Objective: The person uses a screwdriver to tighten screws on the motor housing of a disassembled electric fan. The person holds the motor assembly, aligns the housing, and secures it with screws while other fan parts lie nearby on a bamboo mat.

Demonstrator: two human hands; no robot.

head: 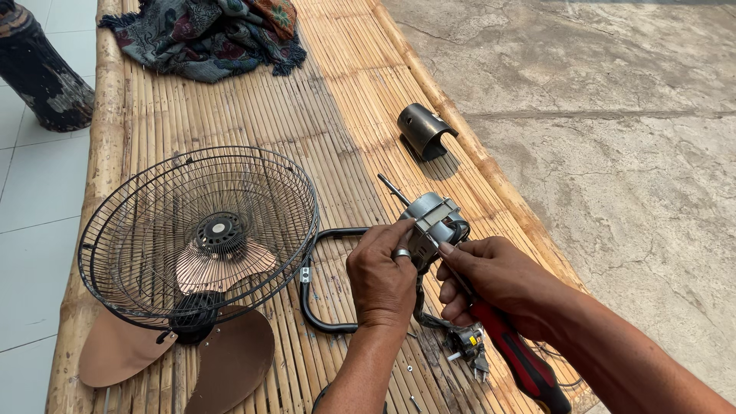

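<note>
I see the left hand [381,277] with fingers clamped on the fan motor [431,227], above the bamboo counter [253,115]; right hand [491,282], fingers closed around a screwdriver [515,354] (red handle), tip at the motor.

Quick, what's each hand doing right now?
Left hand: closed around the fan motor, steadying it.
Right hand: closed on a red-handled screwdriver, tip at the motor.
</note>
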